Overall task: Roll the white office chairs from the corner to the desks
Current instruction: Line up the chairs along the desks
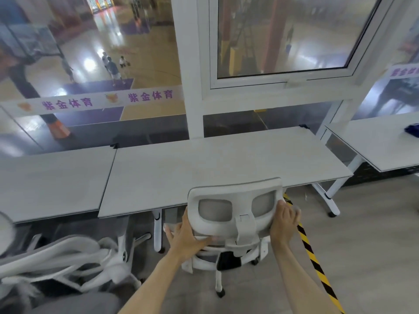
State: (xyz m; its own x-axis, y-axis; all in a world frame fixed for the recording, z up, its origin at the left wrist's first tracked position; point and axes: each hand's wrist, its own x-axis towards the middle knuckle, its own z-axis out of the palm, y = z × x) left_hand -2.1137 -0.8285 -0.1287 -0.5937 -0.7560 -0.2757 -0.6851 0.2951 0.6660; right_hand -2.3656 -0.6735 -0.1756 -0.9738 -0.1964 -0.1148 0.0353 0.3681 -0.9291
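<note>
Seen from the head camera, the chair (235,214) stood against the desk's (204,164) front edge, backrest outward. The left grip (183,236) and right grip (284,220) clasped its headrest sides. A second chair (68,257) sat left of the desk. This one looked nearly parked.

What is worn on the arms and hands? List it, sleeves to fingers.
Nothing worn shows. The left hand and right hand are bare: no gloves, rings or watch visible. The left arm and right arm are bare too, with no sleeve in view down to the frame's edge.
</note>
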